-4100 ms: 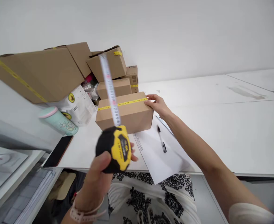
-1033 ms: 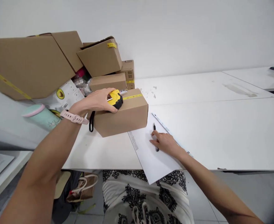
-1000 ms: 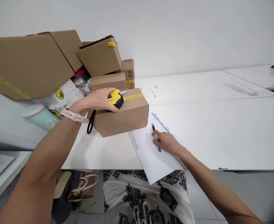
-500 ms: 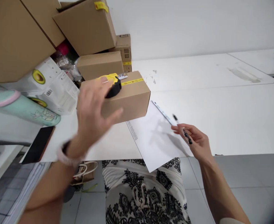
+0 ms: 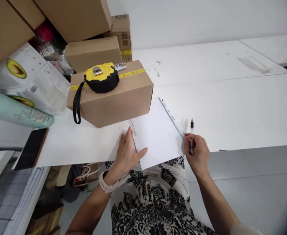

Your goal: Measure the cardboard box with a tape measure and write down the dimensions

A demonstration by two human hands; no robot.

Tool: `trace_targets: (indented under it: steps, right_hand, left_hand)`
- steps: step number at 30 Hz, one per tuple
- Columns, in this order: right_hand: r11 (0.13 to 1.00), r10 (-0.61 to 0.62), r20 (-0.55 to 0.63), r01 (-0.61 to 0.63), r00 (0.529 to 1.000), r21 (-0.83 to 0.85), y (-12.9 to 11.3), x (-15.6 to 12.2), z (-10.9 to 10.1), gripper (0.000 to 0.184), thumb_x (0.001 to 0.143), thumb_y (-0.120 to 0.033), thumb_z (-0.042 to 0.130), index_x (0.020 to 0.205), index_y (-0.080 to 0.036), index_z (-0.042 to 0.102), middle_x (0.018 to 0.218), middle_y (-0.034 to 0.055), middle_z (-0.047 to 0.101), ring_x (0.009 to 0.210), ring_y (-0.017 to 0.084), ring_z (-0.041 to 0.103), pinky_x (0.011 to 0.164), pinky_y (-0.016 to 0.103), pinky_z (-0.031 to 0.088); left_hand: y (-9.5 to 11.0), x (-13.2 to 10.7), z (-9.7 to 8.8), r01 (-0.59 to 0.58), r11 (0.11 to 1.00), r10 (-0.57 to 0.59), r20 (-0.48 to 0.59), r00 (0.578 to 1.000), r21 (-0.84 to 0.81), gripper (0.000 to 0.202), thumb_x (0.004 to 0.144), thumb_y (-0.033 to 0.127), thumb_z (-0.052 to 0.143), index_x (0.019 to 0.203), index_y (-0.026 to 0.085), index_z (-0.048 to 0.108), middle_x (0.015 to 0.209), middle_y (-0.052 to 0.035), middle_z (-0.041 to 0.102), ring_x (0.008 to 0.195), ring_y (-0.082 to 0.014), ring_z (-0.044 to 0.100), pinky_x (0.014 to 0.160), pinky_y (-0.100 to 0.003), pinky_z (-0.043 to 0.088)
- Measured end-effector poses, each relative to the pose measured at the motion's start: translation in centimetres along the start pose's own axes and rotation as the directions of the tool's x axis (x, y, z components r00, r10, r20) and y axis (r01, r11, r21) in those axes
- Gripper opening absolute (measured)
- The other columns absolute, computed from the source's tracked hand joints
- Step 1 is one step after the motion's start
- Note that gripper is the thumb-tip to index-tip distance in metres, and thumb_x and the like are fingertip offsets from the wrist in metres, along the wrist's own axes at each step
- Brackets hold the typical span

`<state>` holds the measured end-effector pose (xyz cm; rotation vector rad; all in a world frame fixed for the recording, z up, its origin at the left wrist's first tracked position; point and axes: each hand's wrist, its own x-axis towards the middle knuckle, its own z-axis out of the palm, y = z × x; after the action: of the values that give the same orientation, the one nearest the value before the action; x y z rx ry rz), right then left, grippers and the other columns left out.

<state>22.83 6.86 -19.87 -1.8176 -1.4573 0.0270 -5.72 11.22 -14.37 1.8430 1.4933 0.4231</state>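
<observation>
A white sheet of paper point(image 5: 155, 130) lies on the table, its front corner jutting past the table's edge. My left hand point(image 5: 128, 153) rests at the sheet's left edge, thumb and fingers apart, holding nothing. At the right edge, my right hand point(image 5: 197, 150) is closed on a pen point(image 5: 191, 125) with a black grip, its tip pointing away from me. Just behind the paper sits a cardboard box point(image 5: 114, 104) sealed with yellow tape. On top of it rests a yellow and black tape measure point(image 5: 101, 78), its black strap hanging over the box's front.
A dark phone point(image 5: 32, 148) lies at the table's left end, near a mint-green bottle point(image 5: 23, 109) and white cartons with avocado pictures point(image 5: 40, 85). More cardboard boxes point(image 5: 92, 50) are stacked behind. The white table point(image 5: 231, 111) stretches right along the wall.
My left hand has come off the tape measure and down to the paper's left edge. My right hand has lowered to the right edge, still with the pen. The paper has shifted slightly.
</observation>
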Motion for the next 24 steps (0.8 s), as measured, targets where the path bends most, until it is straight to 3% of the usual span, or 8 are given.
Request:
trace_targets:
  steps: [8, 11, 14, 17, 18, 20, 22, 24]
  right_hand:
    - [0.999, 0.031, -0.066, -0.032, 0.997, -0.02, 0.3, -2.3, -0.8, 0.007, 0.097, -0.025, 0.055, 0.091, -0.026, 0.057, 0.1, 0.0088, 0.075, 0.088, 0.025, 0.067, 0.076, 0.039, 0.051]
    - [0.994, 0.092, -0.104, -0.097, 0.99, -0.044, 1.3, -1.6, -1.0, 0.009, 0.096, -0.032, 0.059, 0.09, -0.026, 0.057, 0.099, 0.0092, 0.075, 0.085, 0.025, 0.065, 0.076, 0.04, 0.05]
    - [0.985, 0.149, -0.211, -0.164, 0.966, -0.055, 1.0, -0.2, -1.6, 0.024, 0.091, -0.046, 0.066, 0.084, -0.026, 0.055, 0.09, 0.0087, 0.073, 0.083, 0.027, 0.062, 0.076, 0.042, 0.049]
    - [0.961, 0.255, -0.291, -0.21, 0.922, 0.178, -1.3, 1.8, -2.5, 0.039, 0.097, -0.061, 0.052, 0.08, -0.026, 0.054, 0.076, 0.0059, 0.067, 0.075, 0.024, 0.062, 0.076, 0.044, 0.05]
    - [0.92, 0.285, -0.205, -0.207, 0.937, 0.333, -2.5, 2.6, -2.7, 0.045, 0.101, -0.065, 0.041, 0.084, -0.026, 0.057, 0.074, 0.005, 0.067, 0.073, 0.024, 0.064, 0.076, 0.045, 0.052]
    - [0.72, 0.21, 0.138, -0.249, 0.968, 0.648, -4.8, 4.0, -2.5, 0.061, 0.099, -0.075, 0.025, 0.102, -0.027, 0.063, 0.079, 0.0055, 0.071, 0.079, 0.024, 0.07, 0.078, 0.046, 0.056]
    - [0.513, 0.032, 0.489, -0.435, 0.872, 0.74, -6.8, 5.3, -1.4, 0.07, 0.095, -0.08, 0.026, 0.112, -0.026, 0.067, 0.092, 0.0096, 0.076, 0.093, 0.026, 0.073, 0.083, 0.048, 0.058]
    - [0.378, -0.093, 0.675, -0.602, 0.732, 0.704, -8.2, 6.2, 0.5, 0.065, 0.092, -0.08, 0.041, 0.112, -0.025, 0.069, 0.1, 0.0109, 0.077, 0.097, 0.025, 0.072, 0.085, 0.046, 0.059]
  left_hand:
    - [0.8, 3.0, -1.6, -0.105, 0.994, 0.106, 0.136, 0.985, -0.014, 0.098, 0.094, 0.041, 0.058, 0.163, 0.016, -0.006, 0.166, -0.0297, 0.031, 0.159, -0.0335, 0.024, 0.127, -0.064, 0.021]
    - [1.4, 3.9, -0.8, -0.148, 0.989, 0.145, 0.149, 0.978, 0.009, 0.1, 0.093, 0.038, 0.059, 0.163, 0.017, -0.01, 0.168, -0.0287, 0.025, 0.158, -0.0341, 0.027, 0.127, -0.064, 0.021]
    - [2.0, 3.4, 0.7, -0.213, 0.971, 0.199, 0.129, 0.971, 0.108, 0.101, 0.093, 0.039, 0.062, 0.164, 0.017, -0.007, 0.171, -0.0262, 0.021, 0.16, -0.0369, 0.017, 0.13, -0.063, 0.016]
    - [1.8, 1.3, 2.7, -0.385, 0.896, 0.365, 0.129, 0.922, 0.219, 0.102, 0.094, 0.043, 0.065, 0.164, 0.022, -0.005, 0.174, -0.0212, 0.01, 0.161, -0.0376, 0.006, 0.131, -0.063, 0.012]
    - [1.4, 0.5, 3.3, -0.453, 0.856, 0.428, 0.151, 0.891, 0.249, 0.105, 0.093, 0.047, 0.067, 0.165, 0.023, -0.007, 0.174, -0.0208, 0.008, 0.161, -0.0375, 0.004, 0.131, -0.064, 0.012]
    - [0.6, -0.7, 4.5, -0.552, 0.775, 0.508, 0.216, 0.834, 0.306, 0.113, 0.091, 0.053, 0.071, 0.165, 0.023, -0.008, 0.173, -0.0222, 0.012, 0.161, -0.0384, 0.007, 0.129, -0.067, 0.013]
    - [-0.4, -1.1, 5.1, -0.587, 0.719, 0.522, 0.267, 0.81, 0.373, 0.115, 0.089, 0.051, 0.074, 0.165, 0.021, -0.006, 0.172, -0.0234, 0.018, 0.16, -0.0389, 0.011, 0.128, -0.068, 0.015]
    - [-1.0, -0.7, 5.0, -0.593, 0.683, 0.515, 0.293, 0.805, 0.428, 0.105, 0.091, 0.043, 0.073, 0.165, 0.019, 0.003, 0.171, -0.0222, 0.023, 0.16, -0.0369, 0.013, 0.128, -0.067, 0.016]
